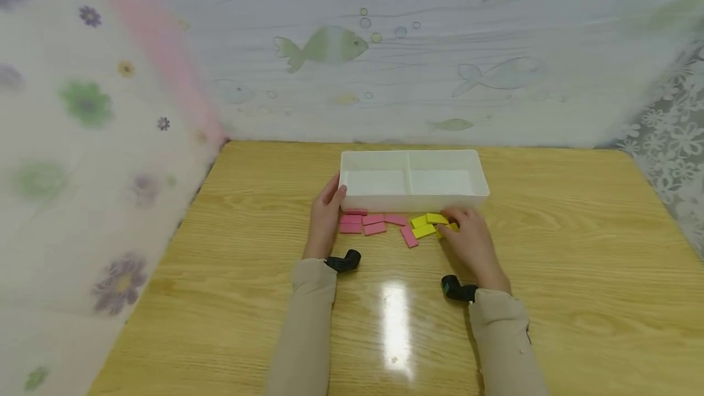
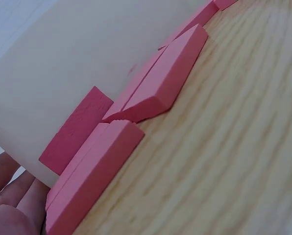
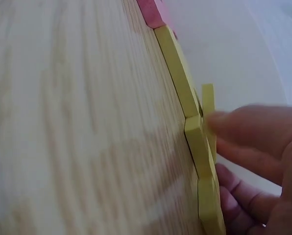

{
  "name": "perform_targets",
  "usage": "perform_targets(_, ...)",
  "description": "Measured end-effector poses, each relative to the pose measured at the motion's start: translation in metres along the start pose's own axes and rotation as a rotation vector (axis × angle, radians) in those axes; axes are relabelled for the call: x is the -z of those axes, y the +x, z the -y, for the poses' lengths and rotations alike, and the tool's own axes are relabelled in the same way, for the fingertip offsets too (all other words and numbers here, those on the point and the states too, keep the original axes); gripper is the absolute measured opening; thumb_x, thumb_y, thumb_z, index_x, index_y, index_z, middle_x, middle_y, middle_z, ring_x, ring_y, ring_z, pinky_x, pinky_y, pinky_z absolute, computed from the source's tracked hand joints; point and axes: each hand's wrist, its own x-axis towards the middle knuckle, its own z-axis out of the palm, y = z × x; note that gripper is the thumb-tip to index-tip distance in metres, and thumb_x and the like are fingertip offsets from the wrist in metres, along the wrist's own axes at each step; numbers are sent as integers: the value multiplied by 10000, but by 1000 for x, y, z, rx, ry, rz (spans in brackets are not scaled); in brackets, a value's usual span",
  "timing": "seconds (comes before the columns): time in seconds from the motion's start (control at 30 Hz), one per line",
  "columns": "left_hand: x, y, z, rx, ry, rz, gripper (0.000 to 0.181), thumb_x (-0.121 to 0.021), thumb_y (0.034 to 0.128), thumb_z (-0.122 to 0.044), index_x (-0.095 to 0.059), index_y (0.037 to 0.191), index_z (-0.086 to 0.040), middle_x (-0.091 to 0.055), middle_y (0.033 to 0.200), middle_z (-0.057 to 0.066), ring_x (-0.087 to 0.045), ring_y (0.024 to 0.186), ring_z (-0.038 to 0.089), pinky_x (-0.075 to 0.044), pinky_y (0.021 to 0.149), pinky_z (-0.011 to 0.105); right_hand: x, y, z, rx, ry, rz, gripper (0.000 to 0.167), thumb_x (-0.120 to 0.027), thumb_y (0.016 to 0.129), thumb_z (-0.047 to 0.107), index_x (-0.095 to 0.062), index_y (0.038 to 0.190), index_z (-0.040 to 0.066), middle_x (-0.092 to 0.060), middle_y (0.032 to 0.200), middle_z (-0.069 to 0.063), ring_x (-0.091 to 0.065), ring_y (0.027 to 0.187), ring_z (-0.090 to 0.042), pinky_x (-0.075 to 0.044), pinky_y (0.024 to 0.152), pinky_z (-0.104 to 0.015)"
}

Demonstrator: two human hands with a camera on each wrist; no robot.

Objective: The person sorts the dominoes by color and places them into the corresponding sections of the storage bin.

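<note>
A white two-compartment box (image 1: 415, 203) stands on the table. My left hand (image 1: 324, 216) rests against its left end, the thumb at the front corner; in the left wrist view its fingers (image 2: 18, 191) lie beside the box wall. Several pink blocks (image 1: 374, 228) lie along the box's front, one standing on edge against the wall. To their right are several yellow blocks (image 1: 423, 231). My right hand (image 1: 472, 240) pinches a raised yellow block (image 1: 437, 219) between thumb and fingers, over the other yellow ones. Its fingers partly hide the rightmost yellow block (image 3: 209, 208).
The wooden table (image 1: 577, 261) reaches back to a wall (image 1: 418, 102) hung with fish-patterned cloth. A flower-patterned cloth (image 1: 66, 170) hangs on the left. Black wrist devices (image 1: 345, 261) sit on both wrists. Light glares on the tabletop between the forearms.
</note>
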Motion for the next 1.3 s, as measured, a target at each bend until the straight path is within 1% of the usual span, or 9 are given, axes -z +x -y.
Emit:
perform_targets(0.17,2,5,9,-23,84,-26,506,-510,892,-392,-415,1348,-197,-380,1377,-40,-321,1242,46,-296,993,270,0,2,2,-3,29,-29,240,-645,816,189,-599,982,22,-517,1003,-146,-437,947,-299,-339,826,-440)
perform_targets(0.3,4,3,9,-13,108,-21,526,-511,879,-430,-409,1351,-220,-377,1374,-68,-313,1247,44,-299,991,272,0,1,4,-24,70,-23,223,-658,810,169,-579,970,36,-548,923,-101,-478,849,-244,-386,752,-379)
perform_targets(0.43,6,-1,8,-2,90,-23,520,-515,880,-419,-409,1350,-225,-372,1373,-74,-312,1251,57,-302,989,274,0,-1,5,-33,86,-6,233,-645,824,182,-578,1006,51,-561,888,-77,-491,803,-216,-396,705,-339)
perform_targets(0.57,6,0,2,-9,49,-17,489,-512,899,-358,-408,1351,-201,-364,1383,-39,-316,1257,94,-303,991,292,3,2,3,-76,117,3,270,-588,862,287,-578,1033,78,-574,945,-78,-502,845,-218,-404,734,-349)
perform_targets(0.73,0,-4,-9,36,3,1,486,-504,914,-301,-388,1363,-156,-328,1409,15,-344,1241,118,-320,980,304,7,2,0,-163,193,-55,376,-518,874,436,-573,1039,103,-595,1002,-88,-532,921,-236,-400,787,-389)
perform_targets(0.83,-2,-8,-12,42,-18,2,460,-500,919,-279,-404,1352,-157,-323,1412,48,-352,1243,154,-329,974,314,8,0,1,-173,245,-99,389,-522,866,454,-573,1057,119,-615,997,-83,-545,917,-229,-404,766,-382)
perform_targets(1.07,-3,-9,-12,7,-39,-1,454,-509,915,-271,-423,1340,-138,-345,1397,74,-373,1231,168,-331,973,316,7,-4,9,-143,463,-173,379,-550,863,404,-486,1122,135,-640,946,-62,-574,830,-130,-436,698,-238)
perform_targets(1.23,-3,-9,-13,29,-24,-18,433,-502,919,-265,-436,1333,-155,-361,1390,50,-392,1207,116,-339,965,300,8,-4,16,-102,722,-248,296,-562,882,269,-474,1064,53,-598,895,-107,-587,762,-160,-486,703,-229)
perform_targets(1.3,-3,-9,-15,12,9,-24,429,-493,924,-263,-435,1334,-149,-372,1384,47,-384,1213,112,-335,968,301,9,-2,20,-103,831,-286,278,-573,876,252,-484,1044,49,-573,888,-111,-579,760,-185,-491,715,-238)
